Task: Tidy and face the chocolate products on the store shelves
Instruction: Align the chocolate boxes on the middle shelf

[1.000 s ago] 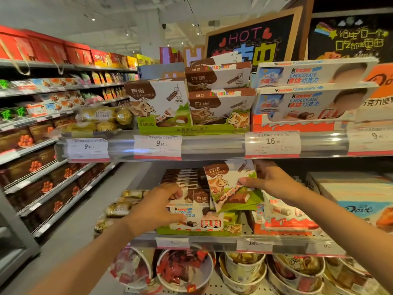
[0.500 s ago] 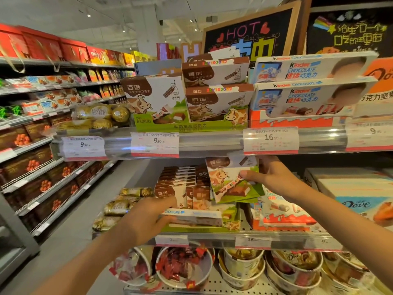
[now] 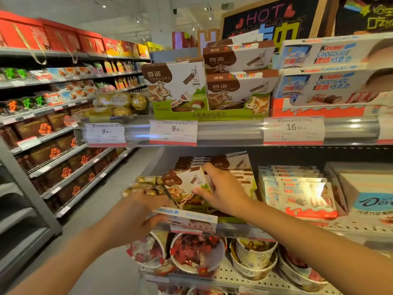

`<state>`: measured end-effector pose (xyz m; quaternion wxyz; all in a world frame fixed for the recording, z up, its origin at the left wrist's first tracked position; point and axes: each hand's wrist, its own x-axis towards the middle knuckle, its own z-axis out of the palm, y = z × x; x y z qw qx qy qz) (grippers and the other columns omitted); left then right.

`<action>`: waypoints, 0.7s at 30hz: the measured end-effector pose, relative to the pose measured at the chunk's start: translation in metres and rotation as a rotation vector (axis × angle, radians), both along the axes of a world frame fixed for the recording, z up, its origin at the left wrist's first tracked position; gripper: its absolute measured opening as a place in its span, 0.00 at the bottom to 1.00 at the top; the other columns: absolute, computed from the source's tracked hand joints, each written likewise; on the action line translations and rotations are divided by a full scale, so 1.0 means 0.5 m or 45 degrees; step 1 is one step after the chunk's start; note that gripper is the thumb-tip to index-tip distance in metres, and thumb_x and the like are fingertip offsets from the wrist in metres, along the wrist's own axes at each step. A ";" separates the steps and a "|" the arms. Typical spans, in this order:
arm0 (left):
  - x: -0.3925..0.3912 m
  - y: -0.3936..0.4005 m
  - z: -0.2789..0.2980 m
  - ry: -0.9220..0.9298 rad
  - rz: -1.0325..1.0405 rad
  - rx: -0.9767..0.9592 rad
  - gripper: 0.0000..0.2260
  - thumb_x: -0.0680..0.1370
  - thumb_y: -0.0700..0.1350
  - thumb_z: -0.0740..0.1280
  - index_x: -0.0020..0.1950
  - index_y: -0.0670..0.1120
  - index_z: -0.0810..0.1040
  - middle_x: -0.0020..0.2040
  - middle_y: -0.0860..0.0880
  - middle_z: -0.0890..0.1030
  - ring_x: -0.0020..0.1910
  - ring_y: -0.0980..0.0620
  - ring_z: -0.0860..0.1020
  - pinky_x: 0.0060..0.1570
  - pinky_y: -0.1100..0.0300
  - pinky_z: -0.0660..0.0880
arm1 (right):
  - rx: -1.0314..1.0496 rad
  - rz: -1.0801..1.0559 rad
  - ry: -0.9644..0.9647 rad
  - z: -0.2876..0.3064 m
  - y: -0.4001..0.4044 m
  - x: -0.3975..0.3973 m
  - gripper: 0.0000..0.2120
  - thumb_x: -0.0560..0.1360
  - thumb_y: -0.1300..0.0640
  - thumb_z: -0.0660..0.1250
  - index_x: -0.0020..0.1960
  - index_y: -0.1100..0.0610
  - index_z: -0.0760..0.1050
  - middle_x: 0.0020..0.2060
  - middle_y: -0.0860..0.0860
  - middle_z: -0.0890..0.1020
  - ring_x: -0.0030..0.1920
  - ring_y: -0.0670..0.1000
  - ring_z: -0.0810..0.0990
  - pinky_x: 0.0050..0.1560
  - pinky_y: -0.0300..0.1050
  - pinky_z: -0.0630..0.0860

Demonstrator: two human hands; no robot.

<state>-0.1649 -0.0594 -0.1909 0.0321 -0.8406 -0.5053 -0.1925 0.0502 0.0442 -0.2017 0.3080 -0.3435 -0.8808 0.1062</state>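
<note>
My right hand (image 3: 223, 192) grips the right edge of a brown-and-white cow chocolate box (image 3: 181, 186), which stands upright at the front of its row on the middle shelf. More of these boxes (image 3: 191, 161) stand in a row behind it. My left hand (image 3: 138, 213) holds a flat white Kinder chocolate box (image 3: 187, 218) by its left end, lying level just in front of the shelf edge, below the cow box. A stack of Kinder boxes (image 3: 297, 194) fills the slot to the right.
The upper shelf (image 3: 234, 133) carries cow boxes (image 3: 176, 86), Kinder boxes (image 3: 331, 86) and gold-wrapped chocolates (image 3: 121, 103). Dove boxes (image 3: 370, 199) sit far right. Tubs of wrapped sweets (image 3: 197, 252) fill the bottom shelf. An aisle with stocked shelves (image 3: 53, 145) runs along the left.
My right hand came down and left from the leaning cow box at the back onto the front cow box. My left hand drew the flat Kinder box out to the shelf edge.
</note>
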 end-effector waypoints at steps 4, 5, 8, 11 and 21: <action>-0.011 -0.006 -0.016 0.048 0.058 -0.049 0.04 0.76 0.51 0.66 0.50 0.57 0.75 0.47 0.62 0.82 0.40 0.62 0.77 0.37 0.75 0.70 | 0.085 -0.036 0.055 -0.029 -0.005 -0.021 0.20 0.74 0.45 0.66 0.59 0.56 0.70 0.54 0.51 0.79 0.53 0.50 0.74 0.47 0.37 0.62; -0.012 -0.006 -0.018 0.053 0.061 -0.045 0.04 0.76 0.50 0.67 0.50 0.56 0.76 0.47 0.61 0.82 0.40 0.62 0.76 0.36 0.76 0.69 | 0.128 -0.052 0.050 -0.037 -0.002 -0.023 0.20 0.74 0.43 0.66 0.57 0.56 0.71 0.53 0.51 0.78 0.53 0.50 0.72 0.48 0.37 0.59; -0.009 -0.005 -0.015 -0.011 0.018 -0.053 0.10 0.76 0.56 0.62 0.51 0.52 0.77 0.46 0.60 0.82 0.41 0.61 0.78 0.38 0.73 0.72 | 0.201 -0.130 0.013 -0.057 0.016 -0.026 0.21 0.71 0.41 0.67 0.55 0.55 0.73 0.52 0.51 0.77 0.55 0.51 0.71 0.52 0.41 0.59; -0.010 0.004 -0.016 -0.051 -0.055 -0.013 0.13 0.76 0.58 0.60 0.51 0.52 0.78 0.46 0.59 0.82 0.42 0.61 0.78 0.40 0.66 0.74 | 0.266 -0.092 -0.075 -0.065 0.028 -0.018 0.27 0.69 0.42 0.70 0.61 0.56 0.71 0.59 0.51 0.74 0.61 0.52 0.70 0.60 0.43 0.61; 0.028 0.061 -0.047 0.150 0.063 -0.191 0.03 0.76 0.46 0.67 0.47 0.49 0.76 0.74 0.56 0.43 0.74 0.55 0.34 0.71 0.53 0.35 | 0.444 0.127 -0.172 -0.074 0.044 0.010 0.32 0.66 0.49 0.75 0.65 0.54 0.68 0.61 0.53 0.77 0.60 0.56 0.76 0.58 0.53 0.72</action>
